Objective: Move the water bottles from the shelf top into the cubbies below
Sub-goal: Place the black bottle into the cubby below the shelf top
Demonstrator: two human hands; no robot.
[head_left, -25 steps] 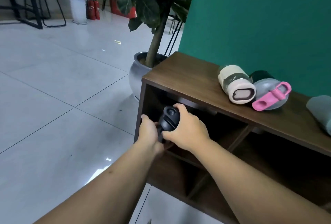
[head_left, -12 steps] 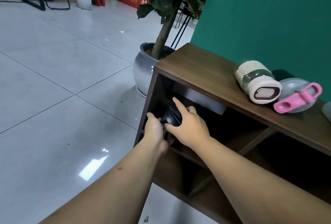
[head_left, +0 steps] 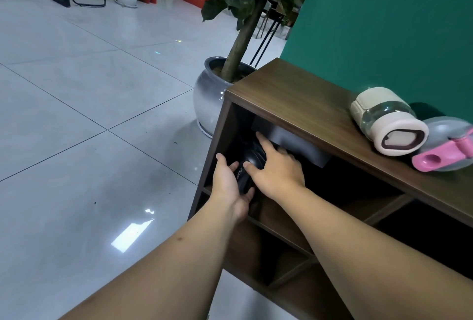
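Note:
A black water bottle sits inside the top-left cubby of the brown wooden shelf. My left hand wraps its lower body from the left. On its cap and right side rests my right hand, index finger stretched forward into the cubby. On the shelf top lie a cream-and-clear bottle on its side and, to its right, a grey bottle with a pink handle, partly cut off by the frame edge.
A grey box-like object sits deep in the same cubby behind the black bottle. A potted plant in a silver pot stands just left of the shelf. The green wall backs the shelf. Lower cubbies are dark.
Both hands have pushed the black bottle from the cubby's mouth deeper inside. The view has shifted closer and to the left.

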